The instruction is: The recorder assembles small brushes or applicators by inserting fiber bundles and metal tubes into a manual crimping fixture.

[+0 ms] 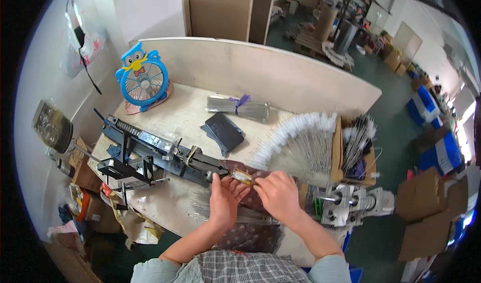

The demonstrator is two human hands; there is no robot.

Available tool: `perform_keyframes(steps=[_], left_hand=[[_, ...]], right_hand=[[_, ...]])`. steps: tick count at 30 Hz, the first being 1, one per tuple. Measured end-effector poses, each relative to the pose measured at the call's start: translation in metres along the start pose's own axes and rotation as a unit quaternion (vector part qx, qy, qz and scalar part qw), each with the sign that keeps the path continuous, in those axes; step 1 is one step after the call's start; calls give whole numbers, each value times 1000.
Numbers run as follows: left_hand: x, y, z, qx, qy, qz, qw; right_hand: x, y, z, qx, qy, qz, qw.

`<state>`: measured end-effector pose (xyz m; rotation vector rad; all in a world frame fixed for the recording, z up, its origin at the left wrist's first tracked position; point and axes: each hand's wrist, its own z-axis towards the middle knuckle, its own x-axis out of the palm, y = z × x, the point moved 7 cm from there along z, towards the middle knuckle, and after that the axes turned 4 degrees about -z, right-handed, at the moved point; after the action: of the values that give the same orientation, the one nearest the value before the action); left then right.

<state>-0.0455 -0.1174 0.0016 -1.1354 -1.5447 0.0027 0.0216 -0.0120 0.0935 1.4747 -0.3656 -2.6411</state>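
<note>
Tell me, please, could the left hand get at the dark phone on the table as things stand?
Probably yes. The left hand is at the small brass piece, and the phone lies flat just beyond the black rail, uncovered; it would only need to reach over that rail.

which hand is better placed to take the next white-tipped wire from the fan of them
Right, probably. The right hand sits just below the fanned white-tipped wires, while the left hand is farther off, by the small brass piece at the machine's end.
</note>
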Motion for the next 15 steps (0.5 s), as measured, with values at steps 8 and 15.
perform_keyframes(steps=[8, 15], left_hand=[[-22, 11, -15, -45, -27, 180, 982], [-143, -80, -31, 98, -160, 134, 973]], right_hand=[[-23, -8, -28, 22, -21, 81, 996], [54, -30, -98, 53, 262, 32, 963]])
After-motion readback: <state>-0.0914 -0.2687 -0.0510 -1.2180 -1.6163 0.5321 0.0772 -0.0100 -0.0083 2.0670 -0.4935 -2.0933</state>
